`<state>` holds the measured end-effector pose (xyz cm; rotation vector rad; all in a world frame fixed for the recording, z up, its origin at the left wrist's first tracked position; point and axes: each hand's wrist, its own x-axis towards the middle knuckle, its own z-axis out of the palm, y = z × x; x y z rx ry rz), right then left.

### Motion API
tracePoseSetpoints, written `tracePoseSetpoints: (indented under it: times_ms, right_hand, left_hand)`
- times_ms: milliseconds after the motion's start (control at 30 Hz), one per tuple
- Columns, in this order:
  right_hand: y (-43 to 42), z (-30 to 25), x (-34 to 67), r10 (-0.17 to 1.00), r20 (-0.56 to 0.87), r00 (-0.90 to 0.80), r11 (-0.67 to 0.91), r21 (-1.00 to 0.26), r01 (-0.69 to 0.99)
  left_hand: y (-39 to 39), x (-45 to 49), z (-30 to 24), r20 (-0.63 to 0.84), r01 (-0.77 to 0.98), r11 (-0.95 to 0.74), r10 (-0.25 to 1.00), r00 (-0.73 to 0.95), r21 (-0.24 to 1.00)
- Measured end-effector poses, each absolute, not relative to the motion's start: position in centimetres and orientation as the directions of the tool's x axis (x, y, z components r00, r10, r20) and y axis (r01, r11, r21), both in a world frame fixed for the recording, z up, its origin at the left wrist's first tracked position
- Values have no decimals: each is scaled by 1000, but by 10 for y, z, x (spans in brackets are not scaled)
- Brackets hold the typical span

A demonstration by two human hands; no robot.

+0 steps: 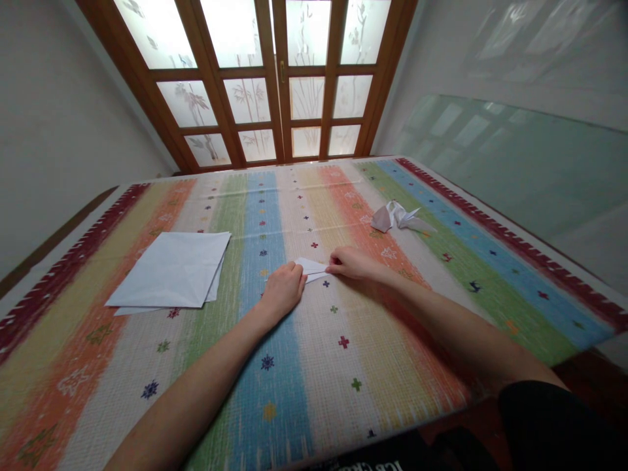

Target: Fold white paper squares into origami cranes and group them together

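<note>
A small folded piece of white paper [311, 268] lies on the striped cloth in the middle of the table [343, 366]. My left hand [283, 288] rests on its left part with curled fingers pressing down. My right hand [349, 263] pinches the paper's right edge with closed fingertips. Most of the paper is hidden between the two hands.
A stack of white paper sheets [171, 269] lies on the left. Folded white paper figures [398, 217] sit at the back right. A wooden door with frosted glass panes [275, 78] stands behind the table. A glass panel [530, 163] leans along the right wall.
</note>
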<state>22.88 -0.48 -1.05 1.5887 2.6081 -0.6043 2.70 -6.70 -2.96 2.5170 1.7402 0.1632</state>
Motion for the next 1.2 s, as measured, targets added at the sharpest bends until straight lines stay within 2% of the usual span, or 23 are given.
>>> tracePoseSetpoints:
  times_ms: [367, 433, 500, 567, 633, 700, 833, 1033, 1133, 1200]
  right_hand:
    - [-1, -11, 270, 874, -216, -436, 320, -420, 849]
    - [-8, -8, 268, 912, -86, -400, 332, -418, 846]
    - [-19, -9, 261, 915, 148, -376, 404, -384, 831]
    - [-35, -15, 251, 803, 284, -524, 595, -328, 734]
    - [-51, -26, 242, 663, 274, -697, 748, -274, 604]
    - [-63, -37, 235, 596, 197, -778, 798, -250, 548]
    - [-69, -47, 232, 610, 79, -788, 780, -235, 580]
    - [-71, -43, 231, 633, 53, -772, 758, -246, 604]
    - [-73, -44, 230, 642, 64, -764, 752, -242, 613]
    - [-73, -45, 230, 641, 76, -764, 753, -252, 607]
  left_hand:
    - [-68, 27, -29, 32, 930, -340, 940, 339, 144]
    - [-67, 26, -30, 39, 928, -340, 940, 338, 152]
    - [-67, 26, -32, 47, 926, -344, 939, 341, 155]
    - [-68, 25, -33, 59, 924, -350, 937, 345, 154]
    - [-68, 25, -34, 74, 924, -354, 935, 346, 146]
    - [-69, 26, -34, 87, 926, -354, 935, 345, 130]
    - [-73, 29, -34, 102, 938, -337, 939, 329, 85]
    - [-71, 8, -25, 187, 949, -315, 930, 315, -31]
    - [-75, -8, -17, 277, 935, -355, 901, 335, 24]
    - [-82, -12, -16, 278, 866, -497, 842, 462, 65]
